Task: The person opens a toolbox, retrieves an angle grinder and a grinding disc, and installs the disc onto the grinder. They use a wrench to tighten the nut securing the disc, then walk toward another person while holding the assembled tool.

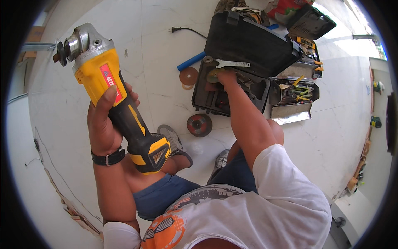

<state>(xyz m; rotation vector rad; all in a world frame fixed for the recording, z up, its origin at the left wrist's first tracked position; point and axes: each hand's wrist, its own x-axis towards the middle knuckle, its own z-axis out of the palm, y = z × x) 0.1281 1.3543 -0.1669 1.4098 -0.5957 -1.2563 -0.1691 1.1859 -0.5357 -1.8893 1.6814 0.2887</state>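
My left hand (108, 108) is wrapped round the body of a yellow and black cordless angle grinder (124, 103). The grinder is raised at the left, its bare spindle and flange (64, 52) facing left with no disc mounted. My right hand (226, 78) reaches down into an open black tool case (200, 89) on the floor. Beside its fingers lies a round yellowish piece (213, 76); the fingertips are hidden, so I cannot tell whether they grip it. Just beyond that hand, a flat silver spanner (233, 64) rests across the case.
A red and dark grinding disc (199, 125) lies before my feet, a brown disc (188, 76) near a blue tube (191, 61). Right of the case stands an open metal toolbox (295, 92) with pliers and other tools. The case's raised lid (248, 41) and a plugged cord (186, 29) are farther off.
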